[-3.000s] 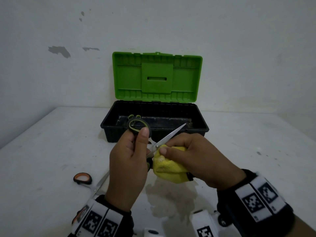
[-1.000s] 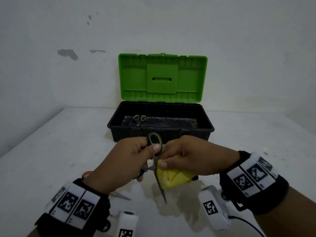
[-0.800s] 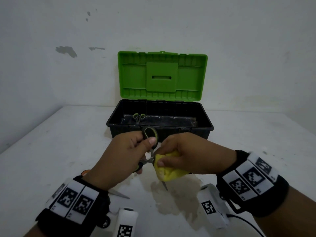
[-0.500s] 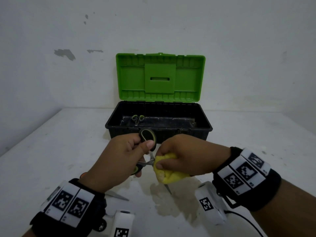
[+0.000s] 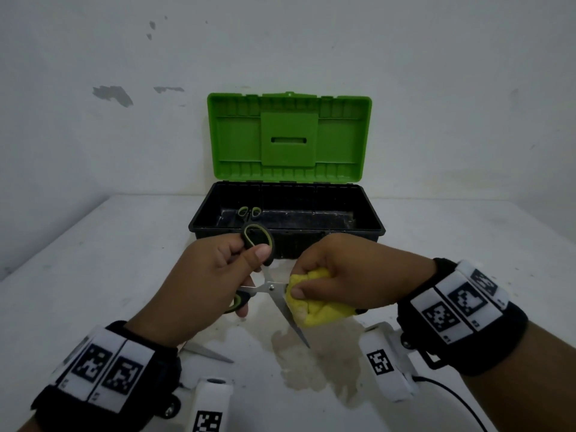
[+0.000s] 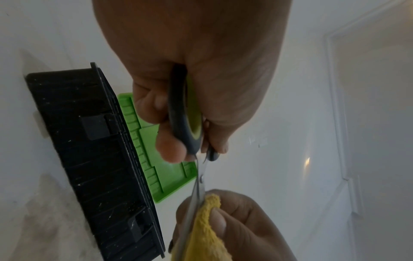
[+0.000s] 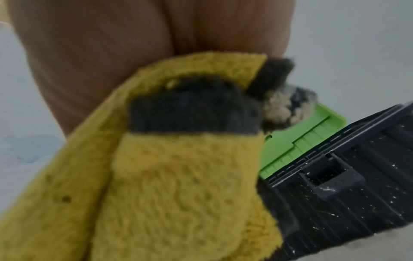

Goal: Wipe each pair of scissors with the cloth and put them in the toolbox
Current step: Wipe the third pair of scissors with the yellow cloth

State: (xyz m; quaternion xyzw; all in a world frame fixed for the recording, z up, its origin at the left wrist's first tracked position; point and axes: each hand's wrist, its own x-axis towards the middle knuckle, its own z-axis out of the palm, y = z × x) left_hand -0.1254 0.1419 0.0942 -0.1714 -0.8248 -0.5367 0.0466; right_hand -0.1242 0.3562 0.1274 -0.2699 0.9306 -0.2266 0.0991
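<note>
1. The left hand (image 5: 205, 282) grips the black-and-green handles of the scissors (image 5: 271, 288), whose blades are spread.
2. The right hand (image 5: 349, 275) clutches the yellow cloth (image 5: 318, 310) around one blade.
3. The open toolbox (image 5: 286, 241), just behind on the surface (image 5: 93, 275), holds small green scissors (image 5: 249, 212).

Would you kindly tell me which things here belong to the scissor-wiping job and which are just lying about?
Job:
held scissors
yellow cloth
toolbox
small scissors inside
blade on table, likely another pair

Lying about:
black cable
</note>
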